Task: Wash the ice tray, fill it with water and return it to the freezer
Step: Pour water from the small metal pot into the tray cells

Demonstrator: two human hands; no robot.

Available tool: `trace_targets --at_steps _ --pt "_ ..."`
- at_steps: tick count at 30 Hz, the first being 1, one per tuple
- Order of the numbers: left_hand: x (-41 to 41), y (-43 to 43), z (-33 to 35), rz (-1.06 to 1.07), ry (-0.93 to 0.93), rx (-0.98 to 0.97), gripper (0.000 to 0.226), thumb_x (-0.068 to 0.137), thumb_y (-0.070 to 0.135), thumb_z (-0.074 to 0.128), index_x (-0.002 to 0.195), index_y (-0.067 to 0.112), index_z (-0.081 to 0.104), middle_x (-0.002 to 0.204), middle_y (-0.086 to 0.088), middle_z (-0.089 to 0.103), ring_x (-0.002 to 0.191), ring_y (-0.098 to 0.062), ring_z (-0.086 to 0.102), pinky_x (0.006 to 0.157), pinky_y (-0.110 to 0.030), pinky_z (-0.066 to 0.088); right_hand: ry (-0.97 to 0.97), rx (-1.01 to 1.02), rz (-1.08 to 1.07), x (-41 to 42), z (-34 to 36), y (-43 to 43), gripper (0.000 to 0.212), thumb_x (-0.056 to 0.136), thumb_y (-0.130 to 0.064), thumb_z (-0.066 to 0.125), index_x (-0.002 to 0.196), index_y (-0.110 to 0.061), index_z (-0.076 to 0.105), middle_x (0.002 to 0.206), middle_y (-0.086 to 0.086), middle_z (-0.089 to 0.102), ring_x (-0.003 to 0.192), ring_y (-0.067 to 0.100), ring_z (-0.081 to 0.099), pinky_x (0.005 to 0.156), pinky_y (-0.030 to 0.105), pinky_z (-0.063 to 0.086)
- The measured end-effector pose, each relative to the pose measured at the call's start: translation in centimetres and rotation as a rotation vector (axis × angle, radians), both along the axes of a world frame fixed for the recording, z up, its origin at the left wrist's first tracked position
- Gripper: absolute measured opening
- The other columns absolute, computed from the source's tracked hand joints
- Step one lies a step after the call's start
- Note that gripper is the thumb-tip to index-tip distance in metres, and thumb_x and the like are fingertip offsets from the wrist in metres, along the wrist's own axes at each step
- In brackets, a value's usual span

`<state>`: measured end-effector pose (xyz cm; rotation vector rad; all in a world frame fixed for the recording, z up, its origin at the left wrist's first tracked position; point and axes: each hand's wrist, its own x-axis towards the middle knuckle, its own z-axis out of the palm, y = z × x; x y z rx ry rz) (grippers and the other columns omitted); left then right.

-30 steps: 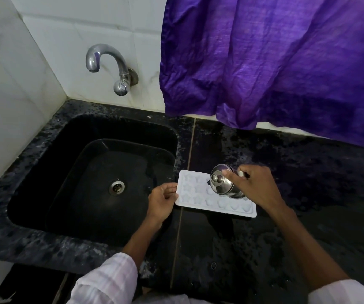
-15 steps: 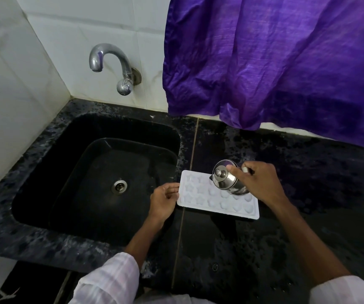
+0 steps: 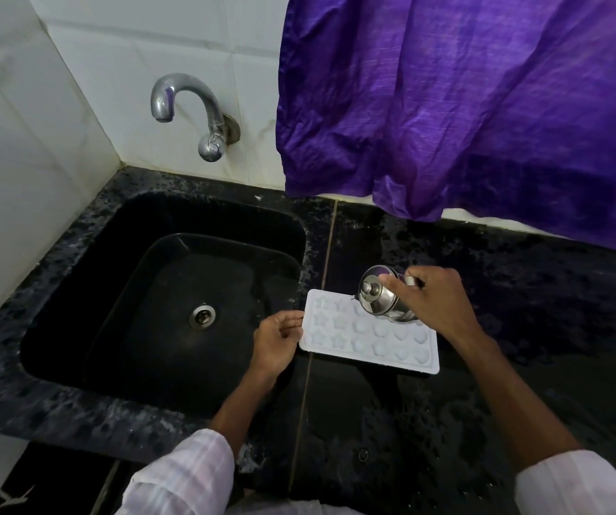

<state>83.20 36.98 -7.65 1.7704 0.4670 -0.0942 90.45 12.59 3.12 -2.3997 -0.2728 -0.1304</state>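
Observation:
A white ice tray (image 3: 367, 341) with star and round moulds lies flat on the black counter, just right of the sink. My left hand (image 3: 276, 343) pinches the tray's left edge. My right hand (image 3: 434, 302) grips a small steel jug (image 3: 380, 299) with a knobbed lid, tilted leftward over the tray's far cells. The jug hides part of the tray's back row.
A black sink (image 3: 165, 291) with a steel drain (image 3: 202, 315) lies to the left. A chrome tap (image 3: 187, 109) sticks out of the white tiled wall above it. A purple cloth (image 3: 466, 105) hangs over the counter's back. The wet black counter (image 3: 521, 291) stretches right.
The jug has shifted slightly left over the tray and stays tilted. My left hand keeps its hold on the tray's edge.

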Motion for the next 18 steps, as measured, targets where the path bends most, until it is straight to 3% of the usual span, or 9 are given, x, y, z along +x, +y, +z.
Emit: trace_targets --at_steps 7,10,12,15,18 --pt "0.2 0.2 0.0 0.0 0.012 0.014 0.028 0.091 -0.004 0.061 0.111 0.012 0.072 0.101 0.004 0.075 0.093 -0.003 0.07 0.082 -0.014 0.055 -0.006 0.021 -0.019 0.0 -0.2 -0.2 0.061 0.082 -0.041 0.075 0.049 -0.013 0.032 0.044 -0.002 0.033 0.044 0.009 0.031 0.048 0.02 0.03" --pt "0.3 0.1 -0.1 0.019 0.011 0.021 0.027 0.092 0.001 0.063 0.115 0.014 0.069 0.103 0.002 0.073 0.093 -0.002 0.068 0.074 -0.006 0.051 -0.012 0.021 -0.031 0.0 -0.3 -0.6 0.061 0.082 -0.041 0.075 0.049 -0.014 0.032 0.044 0.0 0.034 0.044 0.009 0.031 0.049 0.021 0.03" --pt "0.3 0.1 -0.2 0.025 0.008 0.04 0.027 0.092 0.004 0.064 0.116 0.014 0.069 0.103 0.002 0.072 0.094 -0.002 0.067 0.077 -0.008 0.051 -0.016 0.015 -0.04 -0.2 -0.2 -0.8 0.061 0.082 -0.042 0.075 0.049 -0.014 0.031 0.045 0.001 0.034 0.044 0.009 0.031 0.048 0.02 0.03" --pt "0.5 0.0 -0.3 0.026 0.008 0.062 0.027 0.092 0.004 0.064 0.117 0.013 0.069 0.1 0.004 0.072 0.095 -0.003 0.067 0.088 -0.018 0.053 -0.016 0.006 -0.054 -0.4 -0.2 -1.4 0.061 0.082 -0.042 0.075 0.049 -0.015 0.031 0.044 -0.003 0.033 0.043 0.009 0.032 0.047 0.018 0.03" --pt "0.6 0.0 -0.2 0.028 -0.002 0.074 0.026 0.092 0.006 0.065 0.116 0.013 0.069 0.098 0.006 0.072 0.094 -0.001 0.067 0.084 -0.013 0.05 -0.014 -0.013 -0.065 -0.6 -0.1 -2.0 0.061 0.082 -0.041 0.075 0.048 -0.016 0.031 0.043 -0.008 0.031 0.042 0.009 0.034 0.047 0.017 0.03"
